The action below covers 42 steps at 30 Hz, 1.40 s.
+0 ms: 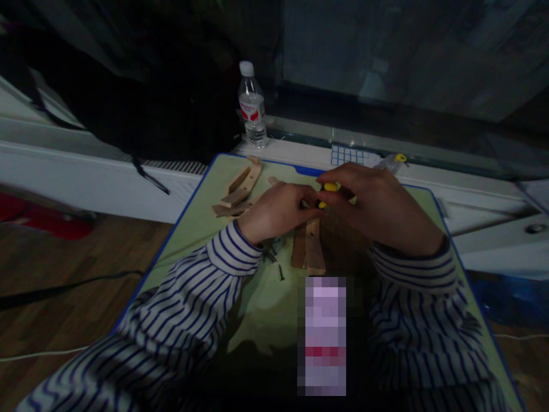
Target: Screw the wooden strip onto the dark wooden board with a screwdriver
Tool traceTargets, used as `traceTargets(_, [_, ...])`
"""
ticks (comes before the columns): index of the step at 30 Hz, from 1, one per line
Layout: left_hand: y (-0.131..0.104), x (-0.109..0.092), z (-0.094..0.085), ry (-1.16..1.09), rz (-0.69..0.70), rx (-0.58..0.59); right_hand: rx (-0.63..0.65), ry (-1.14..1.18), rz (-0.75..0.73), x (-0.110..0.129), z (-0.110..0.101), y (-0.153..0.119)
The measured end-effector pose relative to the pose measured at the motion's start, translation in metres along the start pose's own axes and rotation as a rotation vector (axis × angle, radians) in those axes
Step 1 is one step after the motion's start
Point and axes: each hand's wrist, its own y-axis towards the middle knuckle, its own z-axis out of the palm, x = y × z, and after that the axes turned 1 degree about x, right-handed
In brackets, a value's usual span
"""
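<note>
My right hand (pixel 366 197) pinches a small yellow and black tool (pixel 330 187), perhaps a screwdriver handle, above the upper middle of the green board. Close beside it on the left, my left hand (pixel 283 209) has its fingertips pressed together near the tool's lower end; what they grip is too small and dark to name. Below both hands stands or lies a wooden piece (pixel 315 249) with a hole in it, partly hidden by them. Several screws (pixel 281 272) rest on the board to its left.
The green board (pixel 184 234) has a blue rim. More wooden pieces (pixel 246 186) lie at its upper left. Behind are a water bottle (pixel 253 111), a blue grid sheet (pixel 346 155) and a yellow-tipped clear item (pixel 392 162) on the white sill. A dark bag is at the left.
</note>
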Motion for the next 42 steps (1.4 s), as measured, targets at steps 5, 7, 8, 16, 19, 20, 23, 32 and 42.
traceTargets(5, [-0.0005, 0.003, -0.0005, -0.012, -0.005, 0.033, -0.001, 0.048, -0.063, 0.0016, -0.0033, -0.0028])
traceTargets(7, [-0.0001, 0.0035, -0.0014, -0.023, -0.007, 0.043, -0.002, 0.042, -0.08, 0.0016, -0.0036, -0.003])
traceTargets(8, [0.0002, 0.0035, -0.0018, -0.031, -0.008, 0.053, -0.004, 0.032, -0.084, 0.0014, -0.0033, -0.0028])
traceTargets(16, [0.0023, 0.0051, -0.0029, -0.132, 0.048, 0.197, -0.052, -0.032, -0.006, -0.0043, 0.0039, -0.0003])
traceTargets(19, [0.0018, 0.0037, -0.0044, -0.101, 0.038, 0.21, -0.045, -0.029, -0.002, -0.0045, 0.004, -0.0002])
traceTargets(20, [0.0016, 0.0027, -0.0051, -0.078, 0.027, 0.201, -0.044, -0.029, -0.001, -0.0044, 0.0038, -0.0002])
traceTargets(23, [0.0012, -0.0004, -0.0063, -0.031, -0.003, 0.132, -0.04, -0.037, 0.002, -0.0039, 0.003, 0.0001])
traceTargets(32, [0.0012, 0.0028, 0.0007, -0.038, -0.004, 0.029, -0.016, -0.026, -0.01, 0.0002, -0.0017, -0.0011])
traceTargets(42, [0.0002, 0.0017, -0.0042, -0.07, 0.049, 0.164, -0.022, -0.026, -0.002, -0.0014, -0.0015, -0.001])
